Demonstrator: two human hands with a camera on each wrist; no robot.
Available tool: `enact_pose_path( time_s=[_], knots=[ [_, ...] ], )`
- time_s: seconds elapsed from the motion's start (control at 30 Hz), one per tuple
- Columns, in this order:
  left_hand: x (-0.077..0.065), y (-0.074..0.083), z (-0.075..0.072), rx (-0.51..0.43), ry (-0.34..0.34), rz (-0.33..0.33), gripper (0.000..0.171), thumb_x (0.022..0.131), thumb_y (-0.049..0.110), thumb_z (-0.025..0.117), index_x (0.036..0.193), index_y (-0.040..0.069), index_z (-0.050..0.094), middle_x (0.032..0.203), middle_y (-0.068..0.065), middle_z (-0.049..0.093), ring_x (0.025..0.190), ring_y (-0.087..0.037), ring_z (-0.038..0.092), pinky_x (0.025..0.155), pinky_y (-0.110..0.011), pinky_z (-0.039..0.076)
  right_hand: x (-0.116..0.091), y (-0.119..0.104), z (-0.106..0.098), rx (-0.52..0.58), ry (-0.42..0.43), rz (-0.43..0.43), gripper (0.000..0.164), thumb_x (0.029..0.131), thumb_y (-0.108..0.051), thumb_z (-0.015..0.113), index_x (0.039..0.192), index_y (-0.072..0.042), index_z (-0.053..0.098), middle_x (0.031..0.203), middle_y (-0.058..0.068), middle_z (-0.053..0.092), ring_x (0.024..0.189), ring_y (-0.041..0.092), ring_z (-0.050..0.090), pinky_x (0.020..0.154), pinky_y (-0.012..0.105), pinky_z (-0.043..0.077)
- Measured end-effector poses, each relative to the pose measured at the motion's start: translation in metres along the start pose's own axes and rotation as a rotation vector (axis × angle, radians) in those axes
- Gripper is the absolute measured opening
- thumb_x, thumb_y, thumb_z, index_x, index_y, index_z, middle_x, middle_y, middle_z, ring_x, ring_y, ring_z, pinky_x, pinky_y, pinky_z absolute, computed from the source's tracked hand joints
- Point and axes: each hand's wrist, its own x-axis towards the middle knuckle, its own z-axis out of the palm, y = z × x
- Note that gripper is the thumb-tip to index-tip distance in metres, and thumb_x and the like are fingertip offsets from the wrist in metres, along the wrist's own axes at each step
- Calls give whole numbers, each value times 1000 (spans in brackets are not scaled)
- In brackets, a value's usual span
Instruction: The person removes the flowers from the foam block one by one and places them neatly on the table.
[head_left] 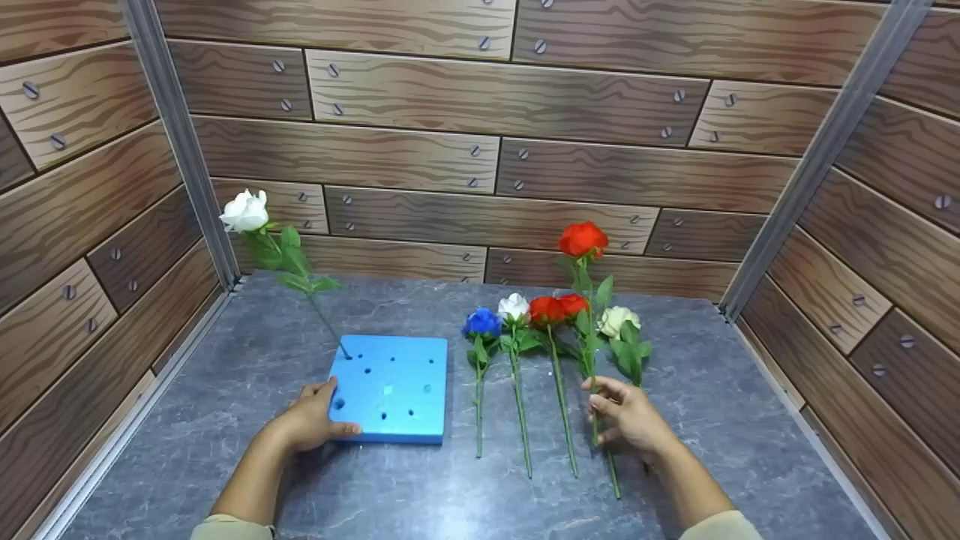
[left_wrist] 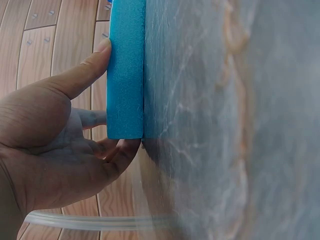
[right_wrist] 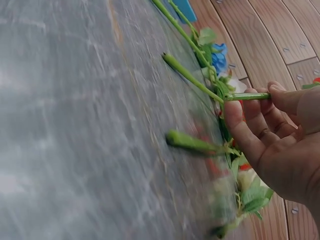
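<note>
A square blue foam block (head_left: 405, 390) with several holes lies left of centre on the table. My left hand (head_left: 306, 421) holds it at the near left corner, the thumb over its edge and the fingers along its side. One white rose (head_left: 245, 212) stands in the block's far left hole, leaning left. Between thumb and fingers, my right hand (head_left: 636, 421) pinches the stem of a red rose (head_left: 583, 239), bloom up. In the right wrist view the cut end of that stem (right_wrist: 247, 96) sticks out past the fingertips, over the table.
Right of the block lie a blue rose (head_left: 481, 322), a white rose (head_left: 514, 307), two red roses (head_left: 547, 310) and a cream rose (head_left: 619, 322), stems toward me. Wood-patterned walls (head_left: 420, 90) enclose the grey marbled table (head_left: 247, 375) at the back and sides.
</note>
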Motion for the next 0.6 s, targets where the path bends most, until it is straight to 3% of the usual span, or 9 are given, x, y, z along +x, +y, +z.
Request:
enact_pose_path(
  time_s=[0.23, 0.6],
  knots=[
    [0, 0, 0, 0, -11, -5, 117, 91, 46, 86, 172, -2, 16, 172, -41, 17, 157, -70, 14, 122, -81, 28, -7, 0, -13, -11, 8, 30, 17, 112, -12, 58, 126, -15, 68, 96, 1, 63, 88, 16, 69, 62, 34, 64],
    [0, 0, 0, 10, 1, 11, 116, 92, 45, 86, 172, -3, 17, 171, -42, 18, 157, -70, 16, 122, -80, 29, -21, -5, -52, -52, -1, 92, 25, 115, -14, 53, 137, -13, 64, 98, 1, 63, 90, 15, 66, 65, 33, 63]
  ],
)
